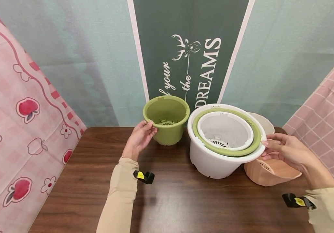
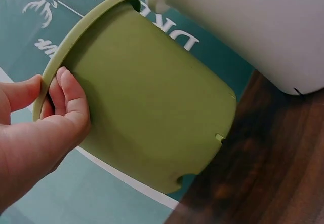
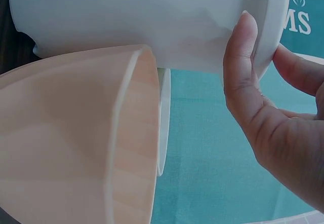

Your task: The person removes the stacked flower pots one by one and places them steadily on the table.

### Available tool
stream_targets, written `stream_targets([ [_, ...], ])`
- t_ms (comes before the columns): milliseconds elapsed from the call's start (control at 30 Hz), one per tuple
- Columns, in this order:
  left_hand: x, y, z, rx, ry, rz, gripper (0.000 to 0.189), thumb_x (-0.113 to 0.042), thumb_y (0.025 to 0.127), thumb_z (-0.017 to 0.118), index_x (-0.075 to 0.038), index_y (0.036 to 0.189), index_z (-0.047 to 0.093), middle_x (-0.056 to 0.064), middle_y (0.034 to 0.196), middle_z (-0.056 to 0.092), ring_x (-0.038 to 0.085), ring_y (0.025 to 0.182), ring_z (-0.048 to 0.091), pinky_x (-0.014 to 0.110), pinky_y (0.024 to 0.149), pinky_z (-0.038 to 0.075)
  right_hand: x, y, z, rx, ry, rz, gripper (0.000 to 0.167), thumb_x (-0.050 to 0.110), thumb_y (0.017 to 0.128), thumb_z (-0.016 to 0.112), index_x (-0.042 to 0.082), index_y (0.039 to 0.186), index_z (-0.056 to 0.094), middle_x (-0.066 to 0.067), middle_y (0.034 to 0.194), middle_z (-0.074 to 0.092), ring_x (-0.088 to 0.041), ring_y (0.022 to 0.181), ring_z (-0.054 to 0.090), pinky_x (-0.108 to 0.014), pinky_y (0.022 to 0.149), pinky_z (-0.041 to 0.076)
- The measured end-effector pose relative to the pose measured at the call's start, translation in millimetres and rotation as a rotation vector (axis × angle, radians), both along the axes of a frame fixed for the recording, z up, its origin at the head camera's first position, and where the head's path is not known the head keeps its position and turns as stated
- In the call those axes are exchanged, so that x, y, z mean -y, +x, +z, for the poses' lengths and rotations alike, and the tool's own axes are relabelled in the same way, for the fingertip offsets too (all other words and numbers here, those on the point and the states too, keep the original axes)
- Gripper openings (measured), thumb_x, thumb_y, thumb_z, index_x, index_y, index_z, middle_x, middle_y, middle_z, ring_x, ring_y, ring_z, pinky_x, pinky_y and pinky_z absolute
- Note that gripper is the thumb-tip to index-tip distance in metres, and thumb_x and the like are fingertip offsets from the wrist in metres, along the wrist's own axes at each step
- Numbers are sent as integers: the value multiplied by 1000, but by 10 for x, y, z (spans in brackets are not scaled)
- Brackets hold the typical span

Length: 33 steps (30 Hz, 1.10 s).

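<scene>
A green flowerpot point(image 1: 169, 134) stands at the back of the table, and my left hand point(image 1: 140, 137) pinches its rim at the front left. In the left wrist view the thumb lies on top of that rim and the fingers curl beneath it. To the right is a large white flowerpot point(image 1: 210, 165) with a green pot point(image 1: 197, 129) and a smaller white pot point(image 1: 225, 129) nested inside. My right hand point(image 1: 289, 150) grips the large pot's rim on its right side, thumb above and fingers under. The right wrist view shows this rim point(image 3: 271, 31) between thumb and fingers.
A peach-coloured pot point(image 1: 267, 174) lies tipped beside the white pot, under my right hand. Behind it another pale pot point(image 1: 263, 123) is partly hidden. Fabric hangs at the back and both sides of the brown wooden table point(image 1: 184, 204).
</scene>
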<state>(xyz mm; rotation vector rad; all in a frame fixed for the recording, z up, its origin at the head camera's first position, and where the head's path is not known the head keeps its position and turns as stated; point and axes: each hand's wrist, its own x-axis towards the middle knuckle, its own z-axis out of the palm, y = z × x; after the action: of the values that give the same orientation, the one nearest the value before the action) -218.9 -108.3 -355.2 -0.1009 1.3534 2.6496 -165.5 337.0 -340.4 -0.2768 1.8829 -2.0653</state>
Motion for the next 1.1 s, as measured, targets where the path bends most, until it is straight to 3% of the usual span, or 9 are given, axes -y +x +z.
stream_targets([
  [300, -39, -21, -218, -10, 25, 23, 6, 0, 95, 40, -3, 89, 40, 7, 82, 48, 14, 73, 51, 21, 71, 45, -4, -3, -9, -10, 4, 0, 20, -8, 92, 44, 6, 100, 56, -15, 82, 64, -25, 70, 65, -36, 64, 53],
  [633, -71, -24, -428, -23, 21, 19, 9, -4, 92, 49, -4, 86, 42, 5, 80, 50, 12, 70, 51, 21, 70, 45, -5, 3, -20, -17, -2, 4, 20, -8, 92, 44, 6, 100, 56, -15, 82, 64, -25, 70, 65, -36, 64, 53],
  [1100, -102, -34, -573, 6, -9, -6, 3, 1, 95, 39, 2, 96, 42, 6, 83, 51, 13, 73, 52, 21, 71, 45, -6, 9, -13, -9, 8, -6, 20, -8, 92, 44, 6, 101, 55, -15, 82, 64, -26, 70, 65, -36, 64, 53],
])
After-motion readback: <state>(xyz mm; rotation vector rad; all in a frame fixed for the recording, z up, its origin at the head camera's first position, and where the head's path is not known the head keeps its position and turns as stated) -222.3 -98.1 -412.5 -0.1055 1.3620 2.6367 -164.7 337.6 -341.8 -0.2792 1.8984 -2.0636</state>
